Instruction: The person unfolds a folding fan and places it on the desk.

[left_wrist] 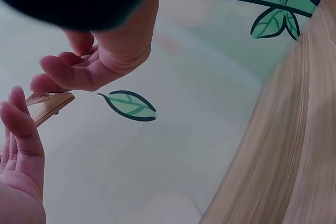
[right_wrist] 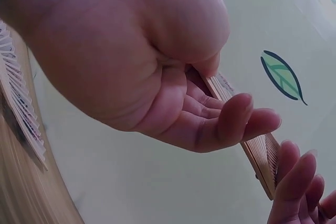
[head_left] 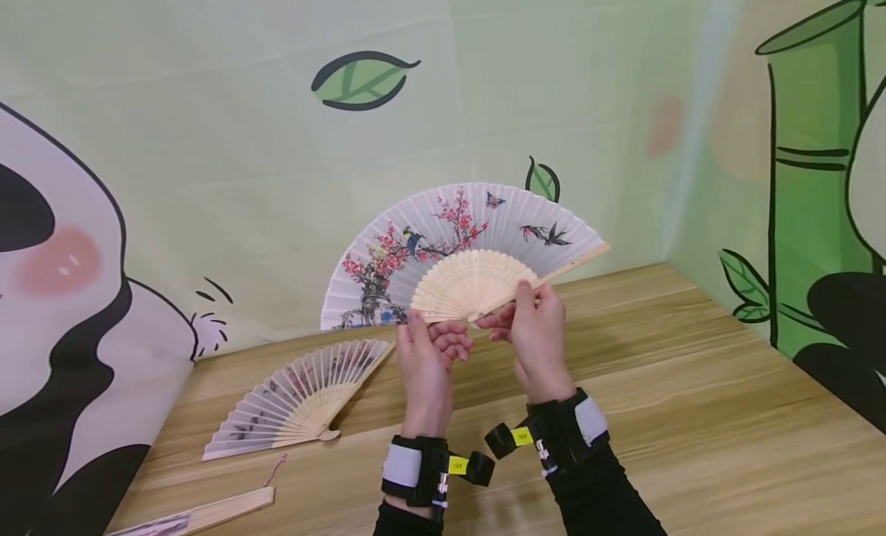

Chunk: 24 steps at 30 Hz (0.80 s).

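An unfolded white folding fan (head_left: 443, 228) is held up above the table, with pink blossoms, birds and a butterfly printed on its leaf. My left hand (head_left: 425, 367) pinches the pale wooden guard stick on the left, near the pivot. On the other side my right hand (head_left: 540, 340) pinches the right guard stick between thumb and fingers. The right wrist view shows the wooden sticks (right_wrist: 254, 156) edge-on, partly hidden by the right hand. Left of my hands, a second folding fan (head_left: 304, 401) lies partly spread on the table.
Nearer the front left lies a folded fan (head_left: 228, 513) with a thin tassel cord, cut off by the frame edge. The wooden table (head_left: 664, 382) meets a pale green printed backdrop (head_left: 228, 159) with pandas, leaves and bamboo. Both wrists wear black straps with small cameras.
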Available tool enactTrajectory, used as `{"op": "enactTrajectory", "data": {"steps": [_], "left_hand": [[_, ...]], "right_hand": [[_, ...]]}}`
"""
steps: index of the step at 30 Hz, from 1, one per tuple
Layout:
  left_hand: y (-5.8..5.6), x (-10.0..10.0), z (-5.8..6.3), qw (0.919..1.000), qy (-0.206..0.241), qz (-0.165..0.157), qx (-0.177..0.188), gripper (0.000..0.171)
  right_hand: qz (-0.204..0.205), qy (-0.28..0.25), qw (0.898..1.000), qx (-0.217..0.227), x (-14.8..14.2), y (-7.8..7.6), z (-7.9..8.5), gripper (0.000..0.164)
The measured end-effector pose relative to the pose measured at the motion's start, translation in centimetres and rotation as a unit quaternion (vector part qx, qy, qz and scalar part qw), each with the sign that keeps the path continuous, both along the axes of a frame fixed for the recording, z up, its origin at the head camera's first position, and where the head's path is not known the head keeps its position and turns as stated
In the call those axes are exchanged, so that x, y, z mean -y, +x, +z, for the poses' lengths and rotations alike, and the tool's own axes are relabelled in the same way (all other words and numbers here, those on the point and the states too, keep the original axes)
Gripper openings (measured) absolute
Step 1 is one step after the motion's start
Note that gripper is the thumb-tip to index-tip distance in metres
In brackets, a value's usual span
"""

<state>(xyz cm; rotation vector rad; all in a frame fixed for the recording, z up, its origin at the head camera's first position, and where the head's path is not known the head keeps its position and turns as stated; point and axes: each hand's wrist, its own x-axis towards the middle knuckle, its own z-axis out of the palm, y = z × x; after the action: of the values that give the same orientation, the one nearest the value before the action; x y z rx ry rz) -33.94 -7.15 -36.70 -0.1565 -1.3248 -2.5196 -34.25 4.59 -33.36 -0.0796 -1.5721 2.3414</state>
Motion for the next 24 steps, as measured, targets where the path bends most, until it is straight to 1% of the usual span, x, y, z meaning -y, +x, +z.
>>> {"op": "enactTrajectory", "data": {"steps": [6,10,14,16,19,21,24], "left_hand": [[0.0,-0.4,-0.1,0.9999,0.010,0.003,-0.001,0.032],[0.0,-0.7,-0.3,0.9997,0.024,0.008,0.005,0.032],[-0.1,-0.8,-0.6,0.9991,0.040,0.003,0.013,0.032],[-0.2,-0.9,-0.8,0.9989,0.040,-0.001,0.023,0.032],[-0.4,-1.0,-1.1,0.9987,0.024,-0.002,0.046,0.028],[-0.5,-0.8,-1.4,0.9981,0.013,0.005,0.060,0.025],[-0.9,-0.4,-2.0,0.9971,0.011,0.017,0.074,0.018]], "right_hand": [[-0.012,-0.013,1.000,0.004,-0.1,-0.1,0.0,0.022],[-0.010,-0.016,1.000,0.012,-0.1,0.0,-0.1,0.022],[-0.008,-0.023,1.000,0.014,-0.2,-0.1,-0.3,0.022],[-0.008,-0.021,1.000,0.015,-0.5,-0.4,-0.5,0.022],[-0.004,-0.009,0.999,0.032,-1.3,-0.9,-0.9,0.021],[0.000,-0.007,0.999,0.049,-1.9,-1.3,-1.2,0.020],[-0.001,-0.010,0.997,0.072,-2.7,-1.7,-1.8,0.018]]}}
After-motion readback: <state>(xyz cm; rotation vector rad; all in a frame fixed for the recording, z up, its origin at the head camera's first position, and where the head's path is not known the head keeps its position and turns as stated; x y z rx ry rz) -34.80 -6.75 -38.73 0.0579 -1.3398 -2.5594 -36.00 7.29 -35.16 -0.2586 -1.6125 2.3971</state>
